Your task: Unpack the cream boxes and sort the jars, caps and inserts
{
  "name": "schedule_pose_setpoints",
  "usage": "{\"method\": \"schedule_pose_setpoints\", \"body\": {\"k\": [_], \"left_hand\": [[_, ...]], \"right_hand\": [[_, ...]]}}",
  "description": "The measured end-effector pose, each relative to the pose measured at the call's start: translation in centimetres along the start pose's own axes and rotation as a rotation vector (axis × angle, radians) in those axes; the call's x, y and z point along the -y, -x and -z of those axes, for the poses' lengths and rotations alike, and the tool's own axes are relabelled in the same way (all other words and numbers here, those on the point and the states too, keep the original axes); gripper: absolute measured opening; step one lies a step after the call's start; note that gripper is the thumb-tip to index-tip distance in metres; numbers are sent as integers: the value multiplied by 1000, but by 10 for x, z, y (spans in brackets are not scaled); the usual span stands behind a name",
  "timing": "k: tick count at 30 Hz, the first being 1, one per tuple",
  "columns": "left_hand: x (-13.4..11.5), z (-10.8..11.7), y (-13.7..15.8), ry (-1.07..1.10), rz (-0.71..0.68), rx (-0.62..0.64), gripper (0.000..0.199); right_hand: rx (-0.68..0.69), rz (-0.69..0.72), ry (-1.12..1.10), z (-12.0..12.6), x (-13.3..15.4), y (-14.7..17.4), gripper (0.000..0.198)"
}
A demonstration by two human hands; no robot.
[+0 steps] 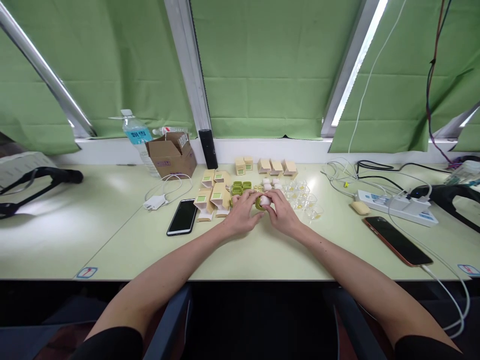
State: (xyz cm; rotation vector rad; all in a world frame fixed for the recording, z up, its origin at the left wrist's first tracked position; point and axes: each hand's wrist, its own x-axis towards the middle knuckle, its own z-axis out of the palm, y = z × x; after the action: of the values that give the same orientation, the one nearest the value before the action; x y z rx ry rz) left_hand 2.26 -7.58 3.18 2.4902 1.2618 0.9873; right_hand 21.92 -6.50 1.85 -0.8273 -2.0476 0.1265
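Landmark: the black rectangular smartphone (pixel 182 216) lying face up on the pale green desk (pixel 112 220); every place below is told from it.
Left hand: the left hand (pixel 242 212) rests on the desk to the right of the phone, fingers curled together and clamped on the left side of a small round olive-green holder (pixel 259 203).
Right hand: the right hand (pixel 282 212) is further right of the phone, touching the left hand's fingertips, with its fingers closed on a small white rounded piece (pixel 265 200).
Held things: the white piece sits in or on the green holder between the two hands; which of the two I cannot tell.
Tan cartons: a cluster of small tan cardboard cartons with green labels (pixel 212 195) stands just right of the phone and a little behind it, close to the left hand.
Green holders: more green holders (pixel 241 187) sit right of the phone, behind the left hand.
Clear cups: a group of small clear plastic cups (pixel 304 199) lies far right of the phone, behind the right hand.
Open box: a brown corrugated cardboard box with open flaps (pixel 171 155) stands behind the phone.
Charger: a white plug with cable (pixel 155 202) lies just left of the phone.
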Motion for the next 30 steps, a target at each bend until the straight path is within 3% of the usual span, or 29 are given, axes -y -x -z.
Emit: {"method": "schedule_pose_setpoints", "body": {"k": [4,9,13,15,19,23,30], "left_hand": [[-3,0,0,48,26,-9,30],[-7,1,-6,71,62,-86,32],[5,3,-9,85,252,-112,35],[12,4,-10,125,318,-149,36],[18,4,-11,189,283,-245,41],[15,1,-9,164,235,-260,43],[13,-2,-8,136,236,-273,42]], "right_hand": [[6,-4,-46,-3,6,0,22],[-102,0,-56,-1,9,-4,24],[-309,-75,13,18,-7,-12,29],[-327,-118,108,30,-19,-15,29],[-58,-174,393,40,-40,-16,19],[186,-221,605,35,-46,-11,20],[276,-202,698,33,-43,-9,22]]}}
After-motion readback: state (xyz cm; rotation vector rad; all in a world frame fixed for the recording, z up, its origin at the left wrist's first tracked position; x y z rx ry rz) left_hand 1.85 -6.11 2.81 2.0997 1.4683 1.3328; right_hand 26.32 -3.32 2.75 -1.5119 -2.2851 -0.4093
